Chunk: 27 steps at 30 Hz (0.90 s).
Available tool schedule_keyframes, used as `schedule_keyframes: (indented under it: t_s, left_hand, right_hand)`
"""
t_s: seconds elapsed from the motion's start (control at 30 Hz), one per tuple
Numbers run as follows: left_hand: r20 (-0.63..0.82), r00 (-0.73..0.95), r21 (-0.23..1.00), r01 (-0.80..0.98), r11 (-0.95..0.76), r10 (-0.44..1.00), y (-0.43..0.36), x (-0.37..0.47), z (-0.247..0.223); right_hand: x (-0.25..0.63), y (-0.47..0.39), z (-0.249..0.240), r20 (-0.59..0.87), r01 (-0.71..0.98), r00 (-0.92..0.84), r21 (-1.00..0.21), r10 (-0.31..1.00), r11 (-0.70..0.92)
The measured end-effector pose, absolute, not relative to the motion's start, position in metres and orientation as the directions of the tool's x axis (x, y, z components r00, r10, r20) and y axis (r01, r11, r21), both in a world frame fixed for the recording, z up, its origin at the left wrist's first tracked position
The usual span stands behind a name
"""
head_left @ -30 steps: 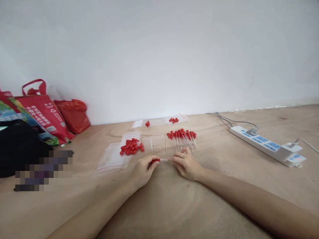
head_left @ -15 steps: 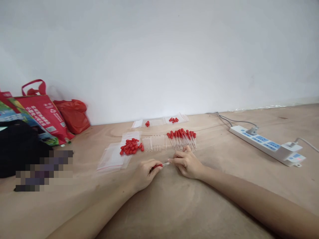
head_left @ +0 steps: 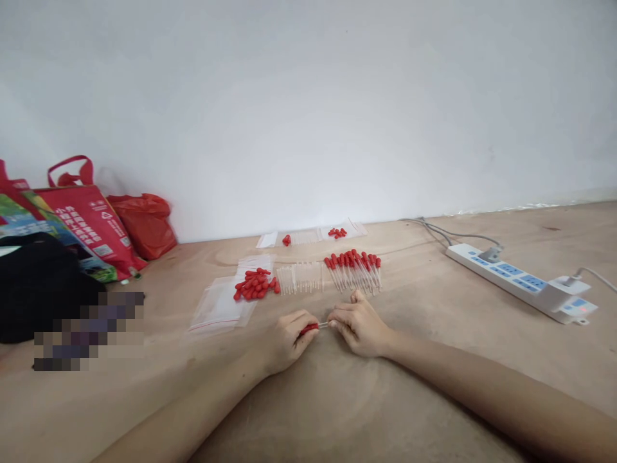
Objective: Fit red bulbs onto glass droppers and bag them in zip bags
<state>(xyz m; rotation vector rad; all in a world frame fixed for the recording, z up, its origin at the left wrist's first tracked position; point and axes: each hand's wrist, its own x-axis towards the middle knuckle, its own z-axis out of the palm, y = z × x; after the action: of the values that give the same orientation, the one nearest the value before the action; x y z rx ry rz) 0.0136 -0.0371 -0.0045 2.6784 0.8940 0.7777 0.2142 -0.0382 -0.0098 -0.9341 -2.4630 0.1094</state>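
My left hand is closed on a red rubber bulb. From its end a clear dropper tube runs across to my right hand, whose fingers pinch the tube's other end. Just beyond the hands lie several droppers with red bulbs fitted, side by side. Left of them is a row of clear tubes without bulbs. A heap of loose red bulbs rests on clear zip bags.
Against the wall are more tubes, small red pieces and a bag. A white power strip with cables lies right. Red bags and a black cloth item stand left.
Both hands have come slightly closer together, and less of the clear tube shows between them. The view has shifted a little.
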Motion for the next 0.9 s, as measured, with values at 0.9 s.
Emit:
schedule_keyframes:
  t_s: [0.9]
  left_hand:
    - [0.341, 0.563, 0.400, 0.638, -0.658, 0.753, -0.025, -0.002, 0.004]
  right_hand:
    - [0.213, 0.049, 0.016, 0.233, 0.886, 0.180, -0.460, 0.956, -0.055]
